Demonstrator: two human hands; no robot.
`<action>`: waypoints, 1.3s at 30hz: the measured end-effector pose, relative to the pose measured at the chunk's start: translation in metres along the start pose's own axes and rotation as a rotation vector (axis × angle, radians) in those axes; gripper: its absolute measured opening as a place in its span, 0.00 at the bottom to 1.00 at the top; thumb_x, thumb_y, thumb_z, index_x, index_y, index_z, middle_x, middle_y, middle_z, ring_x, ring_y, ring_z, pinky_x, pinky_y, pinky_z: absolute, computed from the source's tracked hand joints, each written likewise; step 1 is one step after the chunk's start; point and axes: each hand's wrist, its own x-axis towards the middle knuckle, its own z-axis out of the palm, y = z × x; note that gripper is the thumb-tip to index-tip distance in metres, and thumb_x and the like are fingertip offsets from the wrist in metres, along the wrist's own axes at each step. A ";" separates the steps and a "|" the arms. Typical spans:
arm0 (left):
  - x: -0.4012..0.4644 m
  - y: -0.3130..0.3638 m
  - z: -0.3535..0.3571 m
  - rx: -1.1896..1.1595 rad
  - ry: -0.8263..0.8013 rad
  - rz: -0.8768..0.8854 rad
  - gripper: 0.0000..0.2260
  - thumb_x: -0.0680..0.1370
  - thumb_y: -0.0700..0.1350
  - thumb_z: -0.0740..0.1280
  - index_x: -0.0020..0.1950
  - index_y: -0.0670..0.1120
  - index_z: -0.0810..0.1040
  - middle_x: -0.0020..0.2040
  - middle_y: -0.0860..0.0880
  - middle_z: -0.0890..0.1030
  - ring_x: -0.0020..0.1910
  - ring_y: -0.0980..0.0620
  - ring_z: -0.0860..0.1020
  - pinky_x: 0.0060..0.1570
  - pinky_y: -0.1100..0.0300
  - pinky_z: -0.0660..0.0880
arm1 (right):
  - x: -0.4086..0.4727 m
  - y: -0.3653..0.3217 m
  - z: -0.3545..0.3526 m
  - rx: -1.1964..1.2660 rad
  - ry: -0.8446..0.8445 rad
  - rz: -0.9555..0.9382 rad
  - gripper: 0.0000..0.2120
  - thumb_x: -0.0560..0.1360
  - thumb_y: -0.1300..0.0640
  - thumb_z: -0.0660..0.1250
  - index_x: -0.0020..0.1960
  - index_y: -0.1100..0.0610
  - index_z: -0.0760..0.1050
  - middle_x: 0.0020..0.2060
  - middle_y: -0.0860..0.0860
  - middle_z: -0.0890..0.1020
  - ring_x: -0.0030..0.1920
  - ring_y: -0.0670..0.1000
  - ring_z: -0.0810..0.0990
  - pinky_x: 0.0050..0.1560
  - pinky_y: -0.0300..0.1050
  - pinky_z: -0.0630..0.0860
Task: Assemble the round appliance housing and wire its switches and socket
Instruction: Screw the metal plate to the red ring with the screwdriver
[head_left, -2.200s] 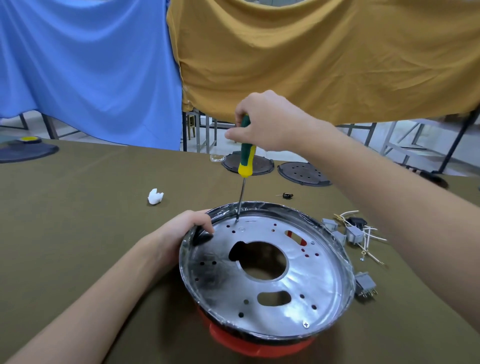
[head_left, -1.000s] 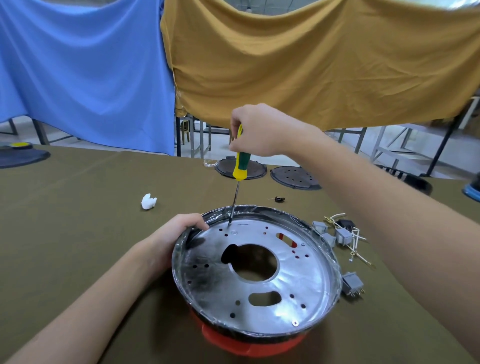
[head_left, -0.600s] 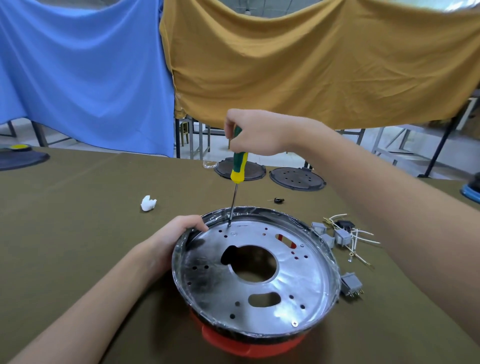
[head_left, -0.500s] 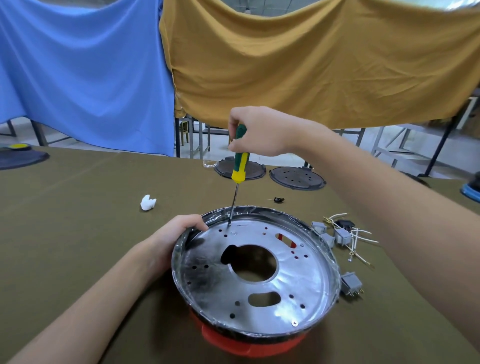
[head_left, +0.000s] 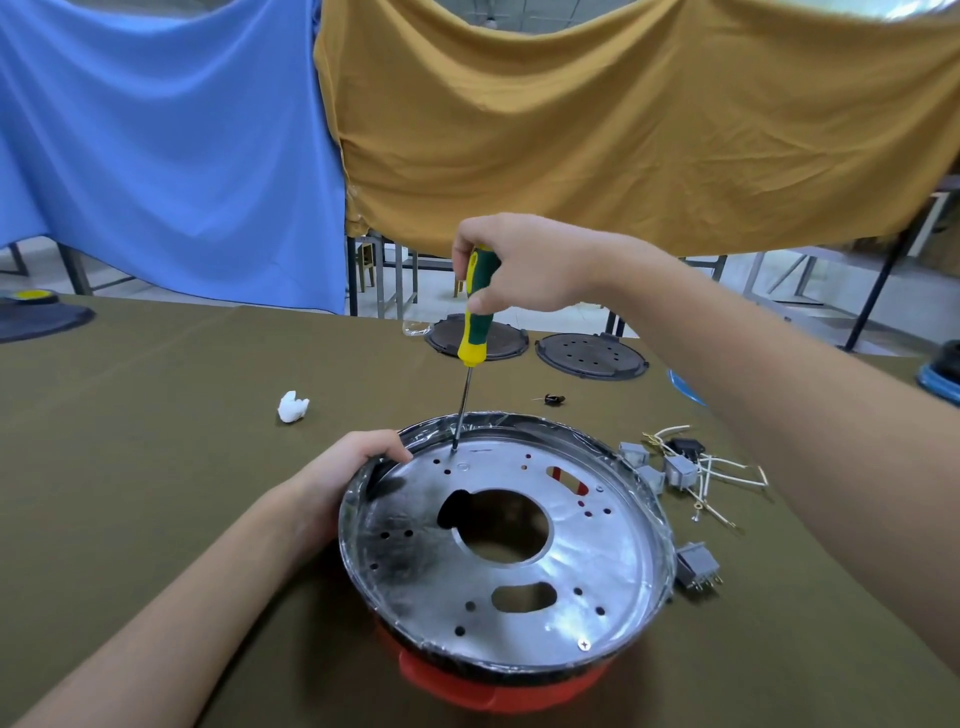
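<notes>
Right hand (head_left: 524, 262): raised above the work, fingers and thumb curled round the top of the screwdriver (head_left: 475, 312) handle, forearm running in from the lower right. Left hand (head_left: 345, 470): lower, fingers curled over the near-left rim of the housing (head_left: 613, 597), thumb tip at the rim's inner edge, forearm extending in from the lower left. Both forearms bare.

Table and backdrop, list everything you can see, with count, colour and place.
Housing: one, silver plate on red base, near centre.
Screwdriver: one, green-yellow, tip at plate's far edge.
Switches: several, grey, right of housing.
Wires: a few, white, beside switches.
Discs: two, dark, far centre.
White lump: one, far left of housing.
Cloths: blue, mustard, hanging behind.
Left hand: holds housing rim.
Right hand: grips screwdriver.
</notes>
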 end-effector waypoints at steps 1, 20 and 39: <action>0.000 -0.001 -0.001 -0.002 -0.010 -0.016 0.13 0.52 0.46 0.74 0.33 0.43 0.80 0.30 0.43 0.78 0.27 0.47 0.77 0.31 0.61 0.75 | 0.000 0.000 -0.001 -0.032 0.028 0.001 0.10 0.74 0.54 0.72 0.53 0.53 0.74 0.43 0.48 0.76 0.36 0.48 0.71 0.33 0.43 0.66; 0.014 0.007 0.002 0.187 0.169 -0.028 0.10 0.70 0.40 0.70 0.31 0.40 0.72 0.19 0.51 0.74 0.18 0.57 0.73 0.20 0.71 0.68 | 0.005 -0.010 0.005 -0.044 0.095 0.022 0.10 0.79 0.47 0.66 0.49 0.54 0.76 0.34 0.47 0.75 0.26 0.44 0.71 0.25 0.37 0.69; 0.009 0.002 0.000 0.158 0.095 -0.024 0.07 0.67 0.41 0.69 0.30 0.42 0.77 0.24 0.48 0.76 0.22 0.53 0.75 0.25 0.69 0.71 | 0.006 -0.008 0.023 -0.241 0.285 0.051 0.13 0.79 0.46 0.64 0.44 0.55 0.72 0.34 0.48 0.73 0.35 0.52 0.72 0.33 0.45 0.65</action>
